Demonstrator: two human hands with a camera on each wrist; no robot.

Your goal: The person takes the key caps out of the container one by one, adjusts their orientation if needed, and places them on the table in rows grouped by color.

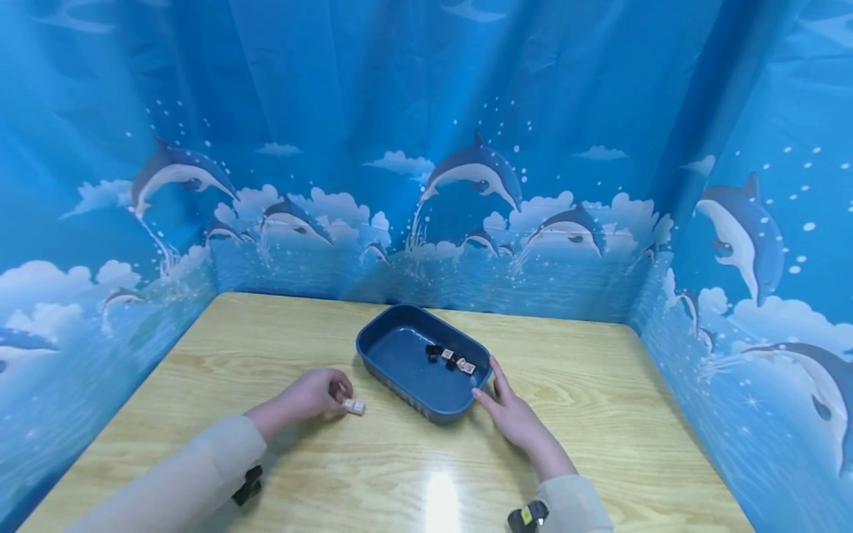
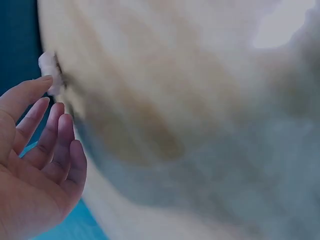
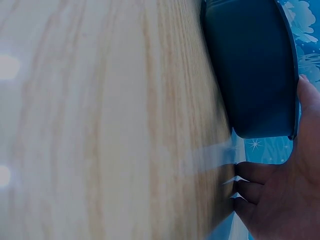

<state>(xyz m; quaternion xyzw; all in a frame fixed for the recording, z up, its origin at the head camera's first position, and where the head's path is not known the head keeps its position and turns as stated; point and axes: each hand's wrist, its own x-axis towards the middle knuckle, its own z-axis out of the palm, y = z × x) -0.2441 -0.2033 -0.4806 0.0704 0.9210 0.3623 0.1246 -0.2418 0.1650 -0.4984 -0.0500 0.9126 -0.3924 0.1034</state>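
My left hand (image 1: 323, 391) is at two small white blocks (image 1: 358, 407) with printed tops, lying on the table left of the basin. In the left wrist view, the thumb tip overlaps the white block (image 2: 49, 70), while the other fingers curve loosely below it. The dark blue basin (image 1: 386, 372) has ribbed outer walls and stands at an angle. Inside, towards its right side, lie several small white blocks (image 1: 448, 354) and black pieces (image 1: 433, 349). My right hand (image 1: 516, 418) rests against the basin's near right end, fingers extended, thumb (image 3: 307, 92) at the rim.
A light wood-grain table (image 1: 566, 363) carries everything. Blue curtains (image 1: 373, 89) printed with dolphins hang along its back and sides. Bands with small dark devices (image 1: 528, 516) sit at both wrists, below pale sleeves (image 1: 193, 463).
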